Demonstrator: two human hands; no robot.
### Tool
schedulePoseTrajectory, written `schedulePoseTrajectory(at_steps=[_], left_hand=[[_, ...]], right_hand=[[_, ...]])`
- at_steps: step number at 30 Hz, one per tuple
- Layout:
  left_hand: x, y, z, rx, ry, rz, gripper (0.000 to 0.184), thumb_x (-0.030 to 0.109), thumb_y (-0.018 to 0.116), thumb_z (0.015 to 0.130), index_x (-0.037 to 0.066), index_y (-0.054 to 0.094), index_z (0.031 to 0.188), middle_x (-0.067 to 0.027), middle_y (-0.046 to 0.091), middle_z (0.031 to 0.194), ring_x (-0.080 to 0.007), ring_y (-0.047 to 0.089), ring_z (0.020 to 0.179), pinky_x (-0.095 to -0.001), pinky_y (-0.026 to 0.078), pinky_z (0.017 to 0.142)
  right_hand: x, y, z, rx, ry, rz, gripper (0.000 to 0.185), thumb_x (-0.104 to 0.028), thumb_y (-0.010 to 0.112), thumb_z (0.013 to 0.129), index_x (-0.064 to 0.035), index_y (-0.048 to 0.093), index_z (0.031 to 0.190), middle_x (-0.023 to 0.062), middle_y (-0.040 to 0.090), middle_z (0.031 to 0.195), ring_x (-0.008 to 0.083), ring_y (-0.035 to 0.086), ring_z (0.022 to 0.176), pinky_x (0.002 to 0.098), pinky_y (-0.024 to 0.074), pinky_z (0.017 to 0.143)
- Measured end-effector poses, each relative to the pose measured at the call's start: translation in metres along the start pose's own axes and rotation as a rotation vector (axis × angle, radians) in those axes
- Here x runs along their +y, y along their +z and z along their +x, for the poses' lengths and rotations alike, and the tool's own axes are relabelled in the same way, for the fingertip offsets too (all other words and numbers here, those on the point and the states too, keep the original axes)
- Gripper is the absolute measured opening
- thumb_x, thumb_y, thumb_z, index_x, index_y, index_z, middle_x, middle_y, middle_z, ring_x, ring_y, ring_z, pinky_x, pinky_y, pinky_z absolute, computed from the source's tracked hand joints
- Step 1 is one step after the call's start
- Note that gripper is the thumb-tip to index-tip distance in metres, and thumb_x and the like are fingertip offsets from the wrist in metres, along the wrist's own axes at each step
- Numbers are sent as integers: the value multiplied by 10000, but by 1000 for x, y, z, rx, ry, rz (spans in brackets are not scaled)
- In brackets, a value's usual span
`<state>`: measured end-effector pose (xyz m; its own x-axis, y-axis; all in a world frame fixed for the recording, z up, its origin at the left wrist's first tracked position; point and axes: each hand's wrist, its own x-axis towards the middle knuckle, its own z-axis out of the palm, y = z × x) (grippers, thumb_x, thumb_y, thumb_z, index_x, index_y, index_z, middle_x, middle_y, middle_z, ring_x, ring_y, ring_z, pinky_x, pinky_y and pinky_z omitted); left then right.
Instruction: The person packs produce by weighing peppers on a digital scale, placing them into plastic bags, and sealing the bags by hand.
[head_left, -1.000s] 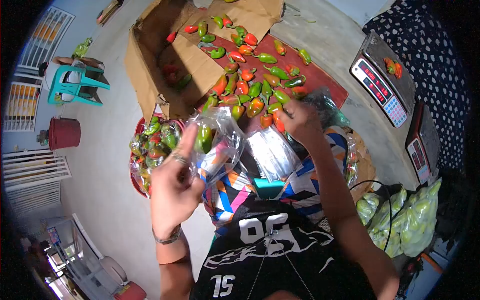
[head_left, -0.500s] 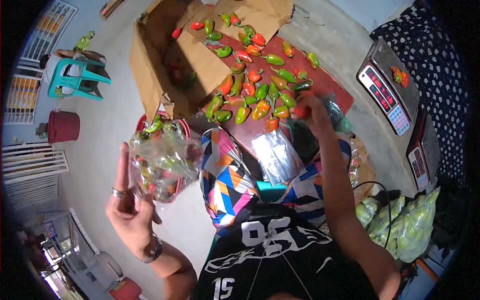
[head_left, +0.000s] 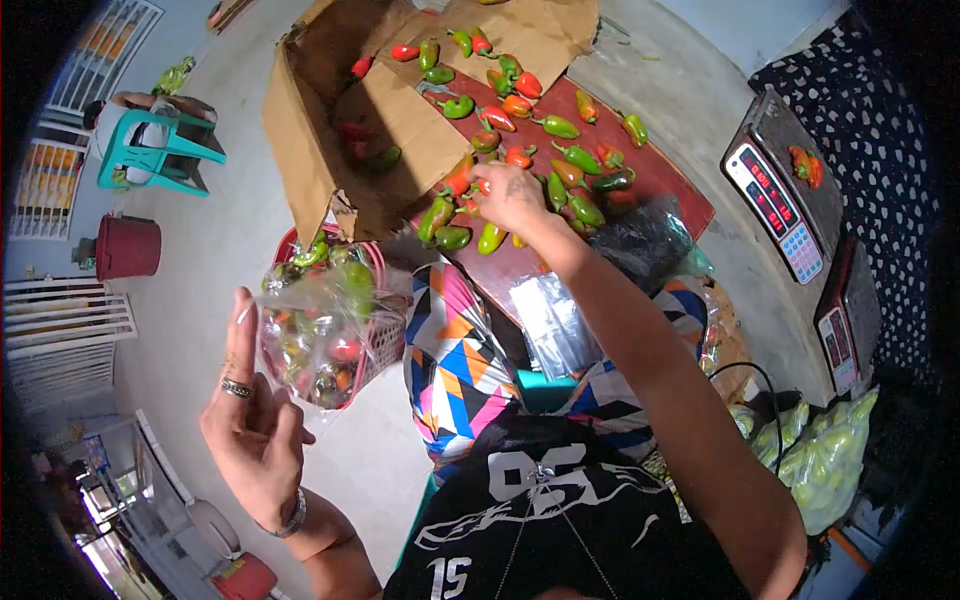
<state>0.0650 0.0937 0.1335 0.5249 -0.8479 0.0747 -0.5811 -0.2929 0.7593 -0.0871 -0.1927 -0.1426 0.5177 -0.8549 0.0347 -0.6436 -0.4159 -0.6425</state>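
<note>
My left hand point(head_left: 255, 440) is at the left, index finger stretched upward and the other fingers curled. The edge of a clear plastic bag point(head_left: 325, 290) meets that index finger. The bag spreads over a pink basket point(head_left: 385, 340) with red and green peppers showing in or through it. My right hand point(head_left: 510, 200) reaches over the dark red board point(head_left: 640, 165), its fingertips closed around a red pepper point(head_left: 484, 187) that they partly cover. Several red, orange and green peppers lie around it, among them a green pepper point(head_left: 436, 217) to its left.
An open cardboard box point(head_left: 300, 130) stands beyond the basket. Flat clear bags point(head_left: 555, 320) and a dark plastic bag point(head_left: 650, 240) lie near my lap. Right of the board is a digital scale point(head_left: 775, 210) with peppers on it. Bagged green produce point(head_left: 825, 465) sits at lower right.
My right hand has moved left from beside the dark plastic bag to the middle of the peppers. My left hand has shifted slightly, its index finger still raised at the clear bag.
</note>
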Motion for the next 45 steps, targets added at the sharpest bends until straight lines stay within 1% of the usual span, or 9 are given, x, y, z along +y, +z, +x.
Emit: schedulePoseTrajectory(at_steps=[14, 19, 21, 23, 27, 34, 37, 39, 45], left_hand=[[-18, 34, -5, 25, -123, -284, 747, -188, 473, 763, -25, 498, 1491, -158, 501, 1549, -5, 563, 658, -182, 475, 459], [-14, 39, -1, -8, -133, -245, 774, -182, 463, 758, -12, 474, 1514, -160, 509, 1535, -11, 567, 665, -180, 482, 459], [-18, 44, 2, -24, -139, -261, 783, -178, 460, 758, -5, 466, 1522, -163, 519, 1519, -13, 569, 673, -178, 481, 458], [-17, 51, 5, -46, -140, -295, 800, -173, 443, 749, -3, 456, 1530, -153, 592, 1415, -18, 567, 681, -178, 471, 457], [-8, 66, 11, -85, -134, -310, 821, -174, 418, 738, 4, 448, 1538, -136, 644, 1320, -16, 533, 635, -182, 461, 455], [9, 71, 11, -83, -162, -238, 814, -184, 412, 752, 13, 450, 1540, -81, 695, 1117, -14, 504, 584, -184, 449, 443], [14, 79, 10, -74, -145, -248, 771, -145, 456, 746, -47, 452, 1511, -158, 512, 1542, 18, 451, 544, -164, 431, 438], [18, 80, 8, -80, -164, -213, 775, -155, 467, 751, -35, 453, 1516, -154, 564, 1467, 9, 449, 550, -162, 423, 428], [26, 72, 7, -99, -166, -195, 764, -185, 472, 787, -17, 443, 1531, -153, 618, 1397, -4, 508, 611, -163, 421, 430]], right_hand=[[-28, 24, 76, -389, -213, -608, 301, -228, 565, 977, -136, 716, 1220, 118, 717, 1256, 261, 684, 1173, 388, 543, 975], [-11, -74, 44, 41, 88, 146, 481, -437, 658, 929, -49, 699, 1212, 181, 697, 1256, 295, 677, 1152, 388, 535, 977], [58, -125, 19, 114, -197, 570, 514, -473, 644, 941, -22, 696, 1183, 153, 715, 1208, 267, 694, 1072, 382, 543, 938], [136, -185, -38, 75, 251, 1361, 435, -428, 533, 1035, -60, 644, 1239, 119, 722, 1179, 202, 699, 1005, 333, 547, 827], [247, -311, -147, 569, 248, 1810, 322, -271, 630, 1003, -17, 592, 1199, 226, 666, 1215, 294, 706, 1007, 290, 643, 686], [385, -463, -221, 990, 763, 1174, 335, -315, 476, 1010, -48, 583, 1181, 169, 677, 1000, 304, 699, 801, 368, 561, 574], [482, -482, -190, 880, 973, 453, 501, -343, 444, 966, -21, 510, 1345, 222, 668, 1153, 363, 700, 942, 493, 560, 748], [490, -469, -172, 705, 1197, -453, 659, -407, 431, 941, -107, 413, 1528, 287, 543, 1423, 415, 590, 1262, 555, 458, 1039], [419, -423, -136, 511, 1347, -620, 662, -485, 397, 978, -261, 355, 1600, 250, 302, 1626, 485, 377, 1440, 534, 353, 1157]])
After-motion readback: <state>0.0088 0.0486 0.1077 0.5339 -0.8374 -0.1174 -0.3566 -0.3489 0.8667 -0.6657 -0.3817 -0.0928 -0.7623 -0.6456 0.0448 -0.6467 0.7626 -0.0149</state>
